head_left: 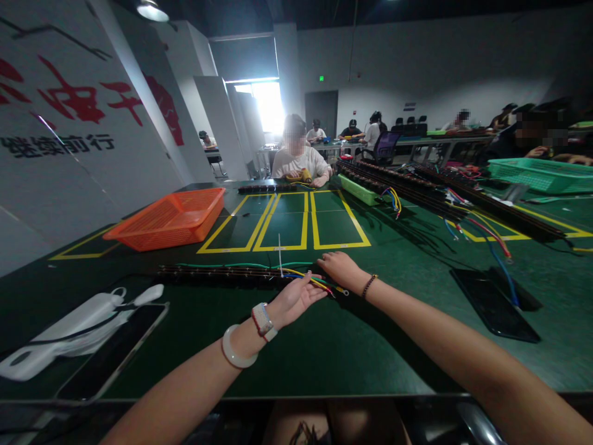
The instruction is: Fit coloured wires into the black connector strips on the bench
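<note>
A long dark strip-like assembly [222,272] lies crosswise on the green table, with yellow, blue, green and red wires leaving its right end. Ring-shaped metal lugs [345,292] tip some wires. From the strip near that end a thin white cable tie [280,256] sticks up. Palm up, my left hand [296,299] is closed loosely around the wires, thumb above and fingers beneath. Just beyond, my right hand [343,269] is bent over the far side of the wires with its fingers curled; what lies under its fingertips is hidden.
An orange basket [171,216] stands at back left. White power strip [92,309] and a phone [115,352] lie left; another dark phone [493,303] lies right. More strips [407,191] with loose wires extend across the right side. Opposite, a person [301,157] holds a yellow tool.
</note>
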{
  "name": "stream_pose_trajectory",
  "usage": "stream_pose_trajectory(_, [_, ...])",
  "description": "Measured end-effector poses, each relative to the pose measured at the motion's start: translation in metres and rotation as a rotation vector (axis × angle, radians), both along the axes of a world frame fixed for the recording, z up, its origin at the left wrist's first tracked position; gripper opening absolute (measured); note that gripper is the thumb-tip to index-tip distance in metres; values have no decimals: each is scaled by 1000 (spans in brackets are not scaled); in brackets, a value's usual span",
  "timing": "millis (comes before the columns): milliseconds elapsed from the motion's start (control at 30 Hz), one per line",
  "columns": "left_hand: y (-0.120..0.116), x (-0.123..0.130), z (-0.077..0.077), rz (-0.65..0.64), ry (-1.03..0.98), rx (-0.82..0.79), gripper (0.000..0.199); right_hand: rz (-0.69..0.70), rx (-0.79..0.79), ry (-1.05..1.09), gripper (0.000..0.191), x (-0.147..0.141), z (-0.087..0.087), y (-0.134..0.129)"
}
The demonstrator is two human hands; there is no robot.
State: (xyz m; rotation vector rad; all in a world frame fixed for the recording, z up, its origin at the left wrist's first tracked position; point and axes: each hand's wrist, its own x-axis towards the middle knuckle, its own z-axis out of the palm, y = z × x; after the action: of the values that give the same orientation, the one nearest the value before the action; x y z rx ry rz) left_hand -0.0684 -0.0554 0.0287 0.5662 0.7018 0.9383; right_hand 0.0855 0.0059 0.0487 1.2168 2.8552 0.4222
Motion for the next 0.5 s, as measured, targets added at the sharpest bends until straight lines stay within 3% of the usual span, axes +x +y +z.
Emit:
stream_pose_trajectory(133, [3, -1, -5, -2, -15, -4, 18, -19, -4, 94, 15, 8, 16, -3])
stream_pose_trajectory(300, [4, -3, -10, -8, -49, 7, 19, -58, -141, 125, 26, 10, 42, -24])
stream_pose_trajectory(500, [4, -2, -9, -12, -66, 1, 19, -29, -100, 6, 16, -5, 31, -51])
